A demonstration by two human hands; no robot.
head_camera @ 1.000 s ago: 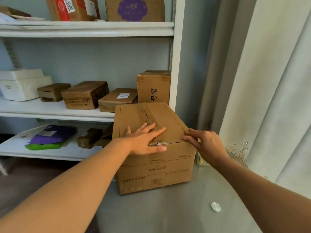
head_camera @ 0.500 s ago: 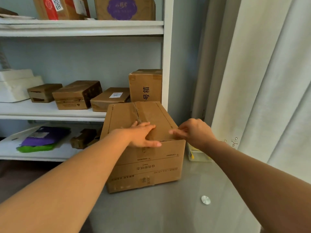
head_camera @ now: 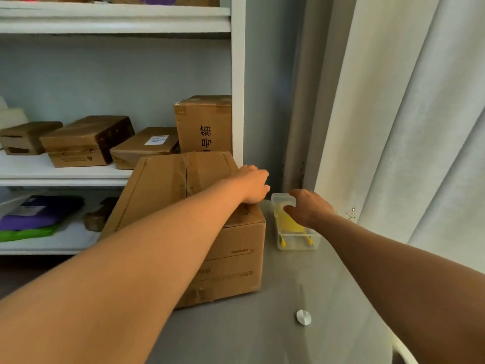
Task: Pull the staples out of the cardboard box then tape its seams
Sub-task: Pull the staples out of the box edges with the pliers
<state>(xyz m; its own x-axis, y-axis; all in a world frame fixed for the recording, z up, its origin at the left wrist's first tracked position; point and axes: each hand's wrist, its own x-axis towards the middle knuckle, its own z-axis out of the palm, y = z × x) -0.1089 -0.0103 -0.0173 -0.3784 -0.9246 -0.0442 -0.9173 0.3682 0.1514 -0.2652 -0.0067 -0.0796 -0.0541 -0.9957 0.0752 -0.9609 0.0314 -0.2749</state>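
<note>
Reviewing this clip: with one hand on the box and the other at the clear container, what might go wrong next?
The right hand reaches into the clear container near the cardboard box; a hasty lift might drag or tip the container. The left hand rests only on the box's right top edge, so the box could shift on the smooth table.

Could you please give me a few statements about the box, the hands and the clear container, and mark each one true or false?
1. The left hand rests on the right side of the top of the cardboard box. True.
2. The right hand lies flat on the box. False: it reaches into the clear plastic container beside the box.
3. The container holds a yellow-handled tool. True.
4. The container sits on the shelf. False: it stands on the grey table, to the right of the box.
5. The box flaps stand open. False: they lie closed, with tape along the centre seam.
</note>
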